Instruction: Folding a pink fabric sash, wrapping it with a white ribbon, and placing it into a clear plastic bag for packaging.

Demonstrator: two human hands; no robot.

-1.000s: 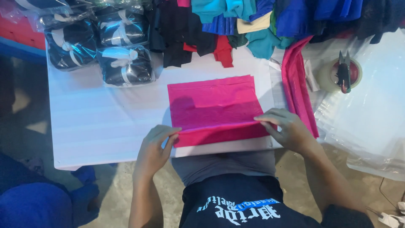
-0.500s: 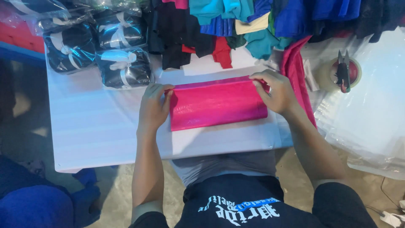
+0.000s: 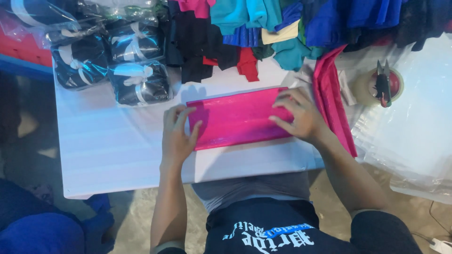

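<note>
Left hand (image 3: 178, 136) flat, fingers spread; right hand (image 3: 301, 117) flat, palm down

A folded pink cloth (image 3: 240, 118) lies flat across the middle of a white table (image 3: 108, 150), with the left hand (image 3: 179, 136) pressed palm-down on its left end and the right hand (image 3: 299, 115) spread flat over its right end. Just to the right a stack of pink pieces (image 3: 334, 101) runs from far to near along the table's edge, and beyond it a roll of tape (image 3: 372, 87) carries small black snips (image 3: 383, 83). Along the far side sit black bundles wrapped in clear bags (image 3: 113, 61) on the left and a heap of mixed coloured garments (image 3: 292, 28) to the right.
</note>
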